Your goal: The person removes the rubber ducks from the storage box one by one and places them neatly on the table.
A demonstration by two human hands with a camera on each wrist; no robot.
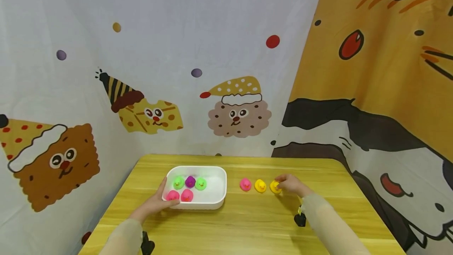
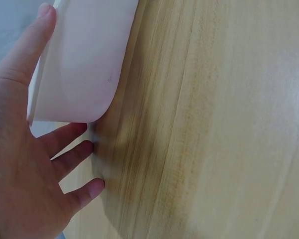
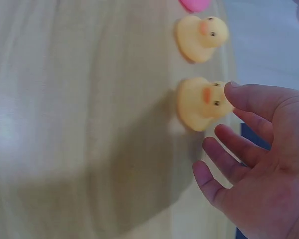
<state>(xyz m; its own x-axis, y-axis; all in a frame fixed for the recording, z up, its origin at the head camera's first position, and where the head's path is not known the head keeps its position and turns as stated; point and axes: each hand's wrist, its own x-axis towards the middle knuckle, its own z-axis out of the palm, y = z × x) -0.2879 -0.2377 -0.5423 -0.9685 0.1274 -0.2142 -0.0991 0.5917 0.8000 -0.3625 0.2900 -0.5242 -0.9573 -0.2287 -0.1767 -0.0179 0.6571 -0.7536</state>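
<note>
Duck, yellow, one: on the table, at the right hand, whose thumb and fingers are loosely parted; firm contact cannot be told. Leftward, in line: second yellow duck, pink duck. Tub, white, one: five small toys inside; left hand spread wide against its corner.

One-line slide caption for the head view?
Left hand at the corner of a white tray holding five small toys; right hand at the rightmost yellow duck.
</note>
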